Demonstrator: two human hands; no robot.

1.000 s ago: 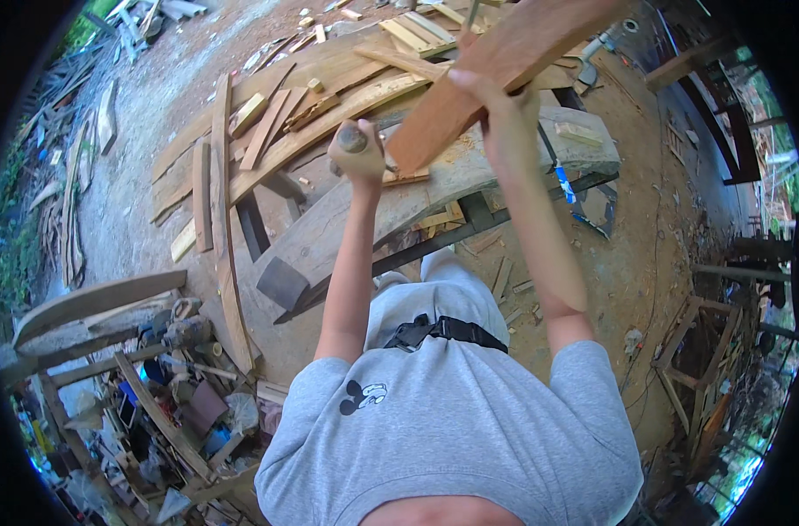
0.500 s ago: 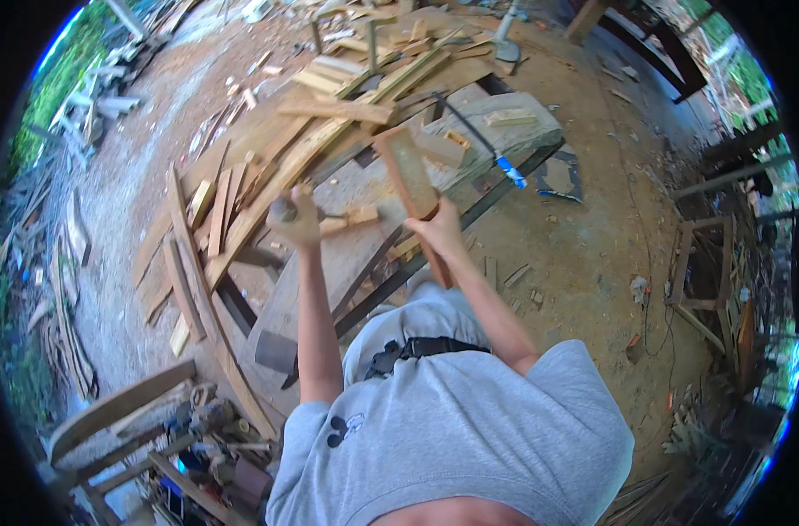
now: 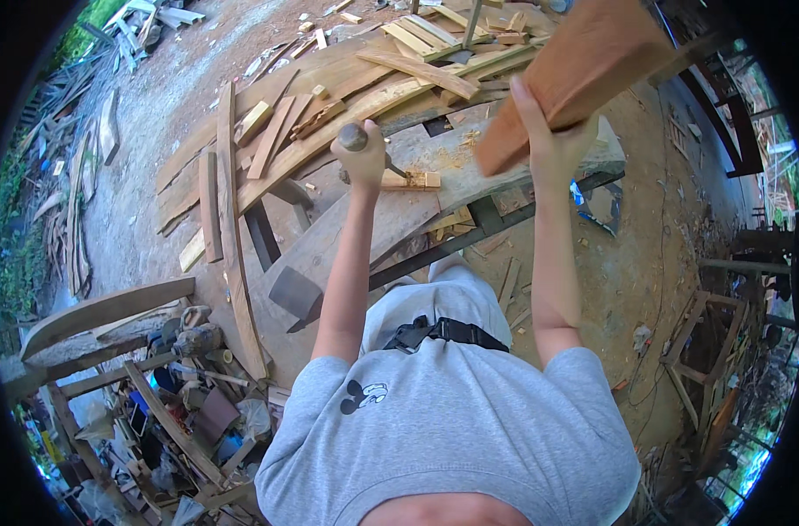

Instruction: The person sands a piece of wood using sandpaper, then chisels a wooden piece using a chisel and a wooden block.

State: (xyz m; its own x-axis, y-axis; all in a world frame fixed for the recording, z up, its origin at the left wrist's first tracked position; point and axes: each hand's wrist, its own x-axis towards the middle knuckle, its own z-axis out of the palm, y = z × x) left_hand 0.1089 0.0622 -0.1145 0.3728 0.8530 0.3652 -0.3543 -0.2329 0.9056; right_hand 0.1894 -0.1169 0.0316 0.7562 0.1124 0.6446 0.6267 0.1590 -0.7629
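Over the worktop (image 3: 404, 216), left grip (image 3: 362, 161) clasps a chisel (image 3: 352, 137); right grip (image 3: 559, 145), clenching a block (image 3: 584, 70), has risen rightward of it, seemingly mid-swing.

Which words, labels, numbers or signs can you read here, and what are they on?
None can be read.
Grey shirt: a cartoon print, no lettering visible.
Black belt: no readable marking.
Wooden block in the right hand: no lettering visible.
Clutter at lower left: too small and blurred to tell.
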